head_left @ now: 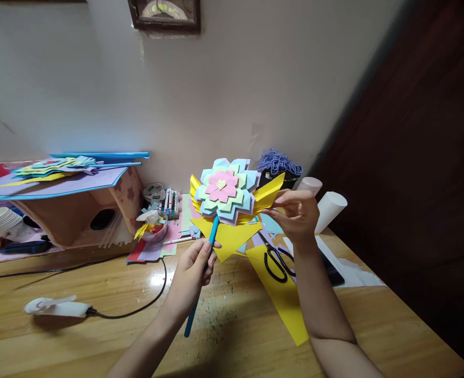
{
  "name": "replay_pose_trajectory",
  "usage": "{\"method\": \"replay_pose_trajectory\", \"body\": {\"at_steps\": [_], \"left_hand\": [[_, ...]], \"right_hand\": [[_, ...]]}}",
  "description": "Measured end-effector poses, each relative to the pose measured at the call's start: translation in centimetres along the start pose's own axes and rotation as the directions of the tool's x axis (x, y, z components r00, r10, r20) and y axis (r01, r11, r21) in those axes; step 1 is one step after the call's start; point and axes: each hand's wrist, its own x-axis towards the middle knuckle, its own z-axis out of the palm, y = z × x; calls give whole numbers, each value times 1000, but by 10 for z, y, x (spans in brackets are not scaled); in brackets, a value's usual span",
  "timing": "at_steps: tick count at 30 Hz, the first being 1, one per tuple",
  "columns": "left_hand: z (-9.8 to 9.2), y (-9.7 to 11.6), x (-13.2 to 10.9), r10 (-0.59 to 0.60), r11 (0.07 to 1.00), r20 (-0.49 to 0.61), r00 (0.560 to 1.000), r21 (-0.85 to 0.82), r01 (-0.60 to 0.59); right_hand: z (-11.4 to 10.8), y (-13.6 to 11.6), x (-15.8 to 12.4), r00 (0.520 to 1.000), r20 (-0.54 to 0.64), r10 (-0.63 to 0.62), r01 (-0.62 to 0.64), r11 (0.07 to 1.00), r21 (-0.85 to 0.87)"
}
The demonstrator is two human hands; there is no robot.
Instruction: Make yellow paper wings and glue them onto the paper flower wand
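Note:
A layered paper flower (221,190) in pink, green, blue and lilac is held up above the table, with a small yellow heart at its centre. My left hand (196,265) is wrapped round its blue stem (192,316). Folded yellow paper leaves (270,192) spread out behind the petals on both sides. At the tip of the right leaf, my right hand (299,210) pinches the yellow paper between thumb and fingers. Below the flower is more yellow paper (232,239). Black-handled scissors (276,262) lie on a yellow sheet (285,304) under my right forearm.
A white glue gun (58,306) with a black cord lies at the left. Behind it stands a box shelf (78,220) with another paper flower (54,167) on top. Markers (171,202), a tub of scraps (153,226), purple yarn (279,163) and white paper rolls (330,210) line the back.

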Motion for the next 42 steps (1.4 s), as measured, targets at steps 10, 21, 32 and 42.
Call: {"method": "replay_pose_trajectory", "body": {"at_steps": [10,21,32,42], "left_hand": [[1,-1,2,12,998,-38,999,64,-9],[2,-1,0,33,996,-75,997,84,-26],[5,-2,0,65,991,-91,994,123,-54],[5,-3,0,51,992,-76,996,117,-42]], "right_hand": [[-6,-9,8,996,87,-33,42,994,-103],[-9,-15,8,987,128,97,-72,980,-186],[-10,-23,11,982,122,143,-93,934,-345],[-21,-20,16,987,158,10,63,892,-448]]}}
